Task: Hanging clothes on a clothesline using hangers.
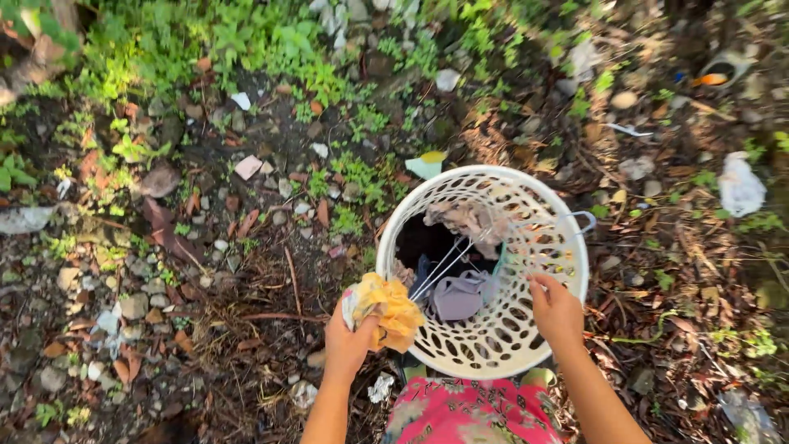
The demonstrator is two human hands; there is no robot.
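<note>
Left hand (347, 344) grips yellow cloth (386, 310); right hand (556, 311) holds basket (526, 329)

An outdoor yard or garden edge is shown: bare ground (271, 247) strewn with stones (131, 306), dry leaves (246, 222), weeds (246, 41) and scattered litter (740, 185).

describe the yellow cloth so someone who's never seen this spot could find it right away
Start at the round white laundry basket with perforated walls, standing on ground strewn with leaves and stones. At its lower-left rim, the person's left hand grips a crumpled yellow cloth. It is the only bright yellow piece; the clothes inside the basket are grey, dark and brownish.
</note>
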